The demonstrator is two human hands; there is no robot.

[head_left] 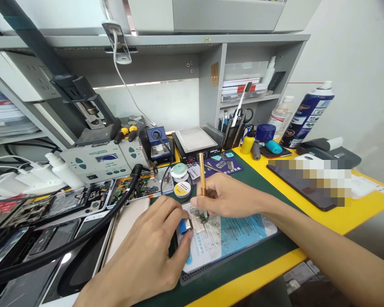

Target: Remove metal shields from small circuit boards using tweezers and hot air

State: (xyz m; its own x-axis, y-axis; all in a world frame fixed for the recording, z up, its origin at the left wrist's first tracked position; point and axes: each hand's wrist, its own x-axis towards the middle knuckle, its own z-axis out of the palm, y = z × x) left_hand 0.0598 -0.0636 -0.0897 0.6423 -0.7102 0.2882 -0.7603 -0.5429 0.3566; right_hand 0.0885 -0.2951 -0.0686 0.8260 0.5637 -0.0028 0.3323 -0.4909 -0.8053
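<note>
My right hand is closed around a slim gold-handled tool, held nearly upright like a pen. Its lower end comes down by a small green circuit board piece; the exact tip is hard to make out. Between the thumb and fingers of my left hand is a small blue-and-silver block, right beside a flat metal plate. Beneath both hands lies a stained white-and-blue work pad. I cannot tell whether the tool touches the board.
A thick black hose crosses the left side over phones and a tray of boards. Behind stand a hot-air station, a heating plate and round tins. A dark phone lies right, near a spray can.
</note>
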